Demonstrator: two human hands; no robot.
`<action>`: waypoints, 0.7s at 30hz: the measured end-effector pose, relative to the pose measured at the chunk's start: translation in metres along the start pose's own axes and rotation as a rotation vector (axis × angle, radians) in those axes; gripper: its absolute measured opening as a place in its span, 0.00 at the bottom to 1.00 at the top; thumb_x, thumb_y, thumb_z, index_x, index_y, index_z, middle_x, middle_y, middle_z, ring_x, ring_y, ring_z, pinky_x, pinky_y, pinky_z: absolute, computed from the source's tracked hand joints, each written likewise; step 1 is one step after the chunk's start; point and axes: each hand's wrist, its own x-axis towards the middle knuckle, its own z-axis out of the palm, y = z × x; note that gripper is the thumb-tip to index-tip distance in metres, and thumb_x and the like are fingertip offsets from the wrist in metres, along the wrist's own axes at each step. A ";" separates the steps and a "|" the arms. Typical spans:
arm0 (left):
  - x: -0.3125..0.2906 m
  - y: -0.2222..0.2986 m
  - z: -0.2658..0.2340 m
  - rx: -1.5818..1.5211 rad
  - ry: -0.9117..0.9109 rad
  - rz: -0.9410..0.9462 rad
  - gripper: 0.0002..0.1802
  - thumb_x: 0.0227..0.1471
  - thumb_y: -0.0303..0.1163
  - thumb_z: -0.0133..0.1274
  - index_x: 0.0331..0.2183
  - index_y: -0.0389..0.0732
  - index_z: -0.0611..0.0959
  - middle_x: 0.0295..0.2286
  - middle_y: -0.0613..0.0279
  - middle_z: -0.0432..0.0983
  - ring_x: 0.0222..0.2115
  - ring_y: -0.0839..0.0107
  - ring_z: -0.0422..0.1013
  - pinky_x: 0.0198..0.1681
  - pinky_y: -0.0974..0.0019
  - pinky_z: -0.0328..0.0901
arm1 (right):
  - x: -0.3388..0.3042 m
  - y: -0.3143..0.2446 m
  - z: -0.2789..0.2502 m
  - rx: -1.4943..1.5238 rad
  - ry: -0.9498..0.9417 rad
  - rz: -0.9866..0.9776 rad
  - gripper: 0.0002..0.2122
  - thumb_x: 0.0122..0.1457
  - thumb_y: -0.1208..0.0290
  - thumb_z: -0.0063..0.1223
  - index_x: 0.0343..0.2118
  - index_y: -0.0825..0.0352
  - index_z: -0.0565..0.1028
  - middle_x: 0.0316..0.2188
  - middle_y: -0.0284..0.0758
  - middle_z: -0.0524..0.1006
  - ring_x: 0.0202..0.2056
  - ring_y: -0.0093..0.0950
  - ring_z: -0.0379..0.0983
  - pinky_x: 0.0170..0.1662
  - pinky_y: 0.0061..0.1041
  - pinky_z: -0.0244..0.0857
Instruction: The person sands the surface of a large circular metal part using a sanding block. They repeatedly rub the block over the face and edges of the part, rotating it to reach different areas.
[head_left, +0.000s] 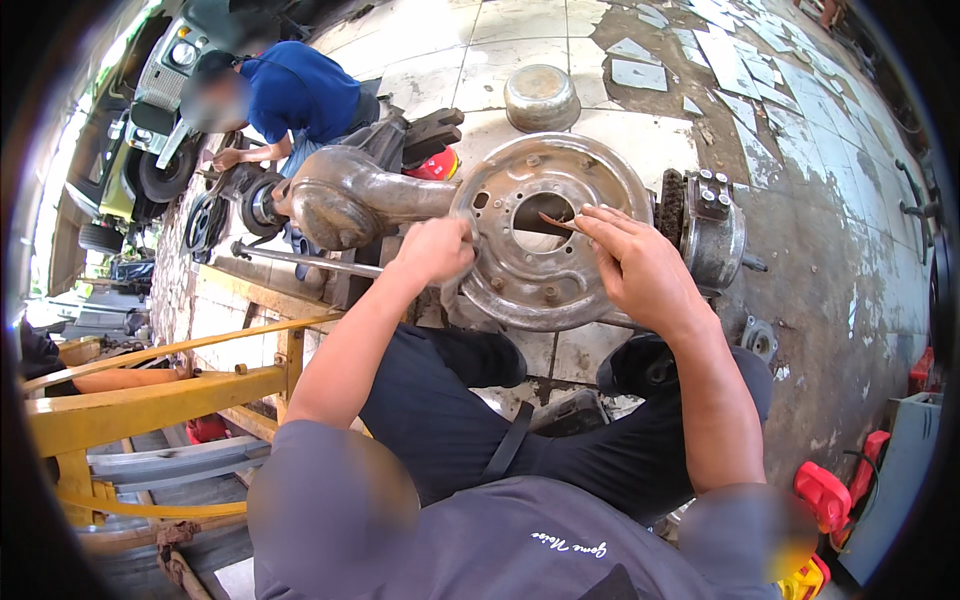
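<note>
directly beyond the dark-clad legs (440,405): a large, round, brown-grey metal disc (525,285) with a wide central hole, facing up, support underneath mostly hidden. at its right side, right hand (635,262), grip apparently pinching a thin, reddish-brown strip (556,221) between thumb and fingertips, over the hole. at the left rim, left hand (437,250), curled into a fist; cannot tell whether around anything or truly touching the metal. to the left, a bulbous, rust-grey metal housing (335,200) and a long, slim steel bar (330,264) just beside the left forearm (360,345). to the right, a silver-grey, cylindrical metal hub (715,240); on the far side, a bowl-shaped, dull metal drum (542,97) on the pale tiled floor (420,60).

possible trouble, by judgement: losing the strip through the hole, given so slight a pinch; scraping knuckles on rim or bolt heads, given fingers so close; tipping the disc toward the legs, if pressed unevenly without firm support opposite; knocking the bar with the left forearm, given so little room.
</note>
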 end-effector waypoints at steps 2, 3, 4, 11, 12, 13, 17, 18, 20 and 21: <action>-0.012 0.009 -0.007 0.003 -0.059 -0.049 0.19 0.47 0.39 0.55 0.40 0.39 0.83 0.36 0.45 0.82 0.41 0.47 0.77 0.47 0.50 0.69 | 0.000 -0.002 -0.001 0.001 -0.002 -0.005 0.14 0.57 0.80 0.51 0.47 0.73 0.78 0.49 0.49 0.78 0.53 0.45 0.73 0.58 0.39 0.66; -0.013 0.008 -0.009 -0.008 -0.079 -0.045 0.19 0.47 0.39 0.55 0.40 0.39 0.83 0.36 0.45 0.82 0.41 0.47 0.77 0.47 0.50 0.69 | 0.000 -0.002 -0.001 -0.002 -0.002 -0.008 0.14 0.58 0.80 0.51 0.47 0.73 0.78 0.50 0.49 0.78 0.53 0.45 0.73 0.58 0.39 0.66; -0.016 0.007 -0.009 -0.022 -0.101 -0.047 0.19 0.47 0.39 0.55 0.40 0.39 0.83 0.36 0.45 0.82 0.41 0.47 0.77 0.47 0.50 0.69 | 0.000 -0.003 -0.001 -0.003 -0.007 -0.015 0.14 0.58 0.80 0.51 0.47 0.73 0.78 0.50 0.49 0.78 0.53 0.45 0.73 0.58 0.39 0.66; 0.013 -0.042 0.008 0.231 0.328 -0.362 0.13 0.54 0.38 0.49 0.39 0.43 0.81 0.38 0.52 0.83 0.42 0.56 0.79 0.43 0.47 0.69 | 0.000 -0.003 0.003 0.017 -0.038 0.019 0.15 0.58 0.80 0.50 0.49 0.71 0.77 0.51 0.48 0.77 0.54 0.45 0.73 0.57 0.39 0.66; 0.011 -0.048 0.006 0.124 0.392 -0.428 0.15 0.54 0.38 0.49 0.41 0.43 0.80 0.39 0.52 0.82 0.42 0.54 0.78 0.44 0.47 0.69 | 0.000 -0.003 0.002 0.008 -0.039 0.023 0.16 0.59 0.80 0.50 0.50 0.70 0.77 0.51 0.48 0.77 0.54 0.45 0.73 0.57 0.39 0.66; 0.009 -0.048 0.006 0.000 0.394 -0.457 0.16 0.54 0.38 0.49 0.42 0.43 0.80 0.41 0.51 0.82 0.43 0.53 0.78 0.46 0.48 0.69 | -0.002 -0.003 0.003 -0.003 -0.044 0.034 0.16 0.59 0.80 0.49 0.50 0.70 0.77 0.51 0.48 0.77 0.54 0.45 0.73 0.57 0.39 0.67; -0.001 -0.063 0.018 -0.322 0.312 -0.477 0.19 0.53 0.37 0.47 0.45 0.44 0.80 0.45 0.48 0.80 0.47 0.52 0.75 0.51 0.53 0.68 | -0.004 -0.009 0.011 -0.053 -0.085 0.057 0.17 0.58 0.80 0.49 0.52 0.69 0.76 0.52 0.48 0.76 0.54 0.44 0.73 0.56 0.39 0.67; -0.004 -0.070 0.023 -0.359 0.273 -0.457 0.20 0.52 0.37 0.47 0.46 0.44 0.80 0.45 0.47 0.79 0.48 0.51 0.75 0.53 0.54 0.67 | -0.004 -0.012 0.018 -0.062 -0.101 0.058 0.18 0.58 0.80 0.49 0.53 0.69 0.75 0.53 0.48 0.76 0.54 0.43 0.73 0.57 0.38 0.67; -0.007 -0.060 0.009 -0.385 0.168 -0.409 0.21 0.52 0.36 0.48 0.47 0.42 0.82 0.46 0.46 0.79 0.49 0.51 0.74 0.54 0.56 0.66 | -0.007 -0.013 0.029 -0.147 -0.128 0.022 0.19 0.58 0.79 0.49 0.54 0.69 0.74 0.54 0.48 0.75 0.55 0.41 0.73 0.57 0.37 0.66; -0.009 -0.060 0.007 -0.396 0.121 -0.384 0.21 0.52 0.36 0.49 0.47 0.41 0.82 0.46 0.44 0.79 0.49 0.51 0.74 0.54 0.57 0.66 | -0.009 -0.012 0.040 -0.204 -0.139 -0.025 0.20 0.58 0.79 0.49 0.55 0.69 0.73 0.55 0.47 0.75 0.56 0.40 0.72 0.57 0.37 0.66</action>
